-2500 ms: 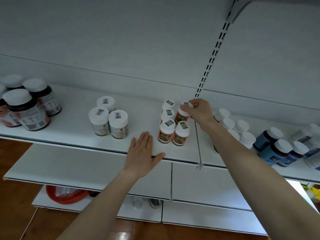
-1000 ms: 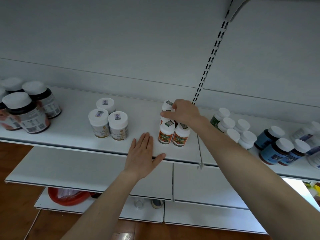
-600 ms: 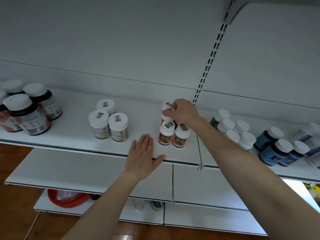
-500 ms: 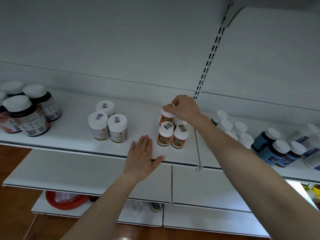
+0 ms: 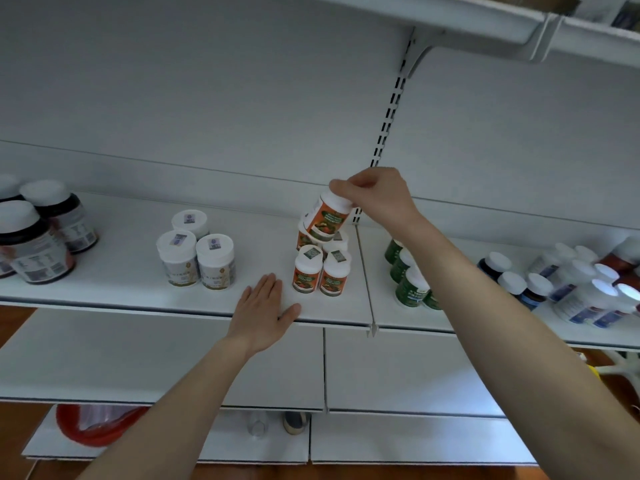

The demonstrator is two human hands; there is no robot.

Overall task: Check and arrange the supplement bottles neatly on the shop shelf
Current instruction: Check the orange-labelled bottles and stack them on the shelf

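My right hand (image 5: 375,194) grips an orange-labelled bottle (image 5: 327,218) by its white cap and holds it tilted in the air above a cluster of the same orange bottles (image 5: 320,271) standing on the white shelf (image 5: 263,244). My left hand (image 5: 261,311) rests flat with straight fingers on the shelf's front edge, just left of that cluster. Three white-lidded pale bottles (image 5: 195,252) stand further left.
Large dark bottles (image 5: 38,233) stand at the far left. Right of the shelf joint are green bottles (image 5: 408,282), then dark blue and white ones (image 5: 571,289). Another shelf (image 5: 485,26) hangs overhead. Lower shelves hold a red bowl (image 5: 93,426).
My right hand has lifted one orange bottle up out of the back of the cluster and tilted it. My left hand has stayed flat on the shelf edge.
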